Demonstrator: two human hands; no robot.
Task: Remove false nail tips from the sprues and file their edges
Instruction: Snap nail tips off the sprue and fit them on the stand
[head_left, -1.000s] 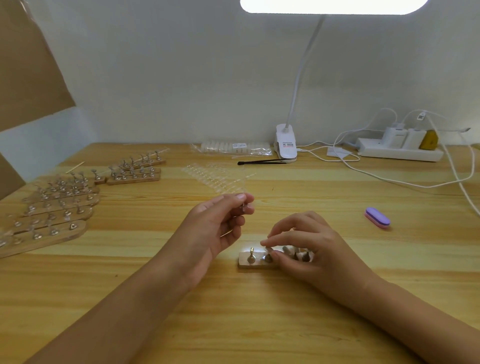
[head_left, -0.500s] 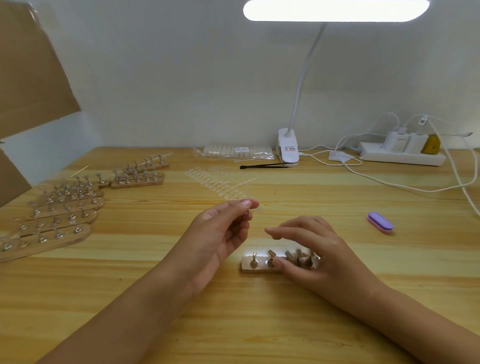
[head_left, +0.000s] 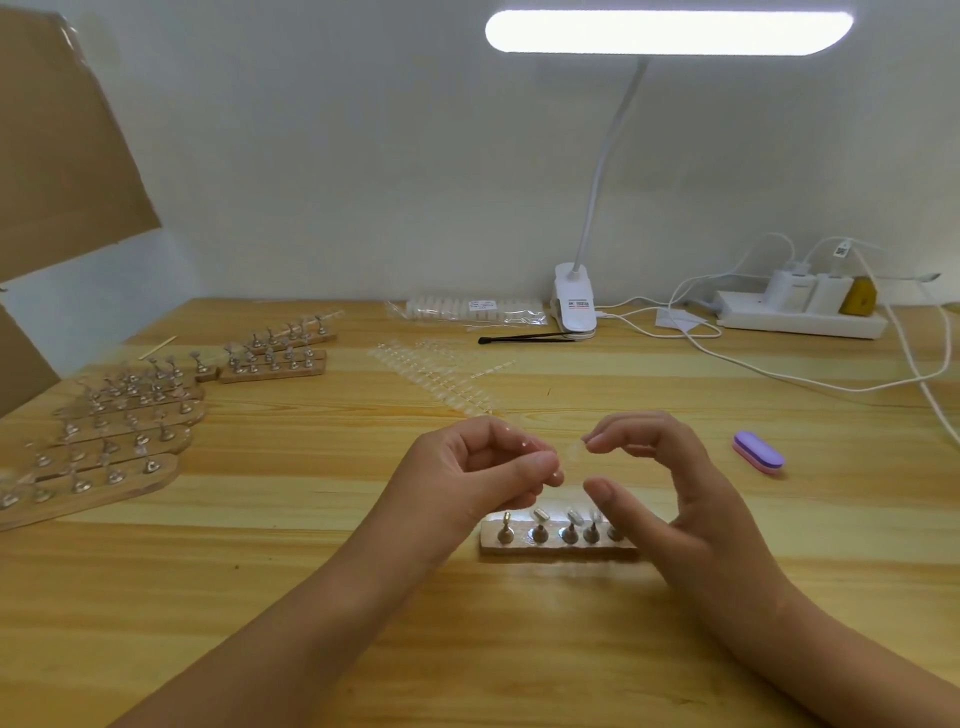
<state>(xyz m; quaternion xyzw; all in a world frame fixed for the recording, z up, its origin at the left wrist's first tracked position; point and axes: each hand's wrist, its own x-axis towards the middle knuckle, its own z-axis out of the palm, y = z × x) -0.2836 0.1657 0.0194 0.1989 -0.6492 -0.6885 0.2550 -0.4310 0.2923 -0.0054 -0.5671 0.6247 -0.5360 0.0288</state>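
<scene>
A clear false nail tip (head_left: 570, 451) is held in the air between the two hands, so transparent that only a faint sheen gives it away (its edges cannot be made out). The left hand (head_left: 478, 470) has its fingers curled in and pinches one end of it between thumb and fingertips. The right hand (head_left: 670, 488) is curved but wide, with forefinger and thumb well apart. Its forefinger reaches toward the tip's other end, though I cannot tell whether it touches.

Just below, on the tabletop (head_left: 208, 545), lies a short wooden holder strip (head_left: 519, 548) with a row of small metal stands; the right hand hides its right end. Beyond the hands lie clear sprues (head_left: 441, 382) of nail tips. A purple file block (head_left: 758, 453) rests to the right, apart from the hands. More holder strips (head_left: 114, 441) crowd the left edge. A clip lamp (head_left: 574, 304), black tweezers (head_left: 524, 339) and a power strip (head_left: 800, 318) sit by the wall.
</scene>
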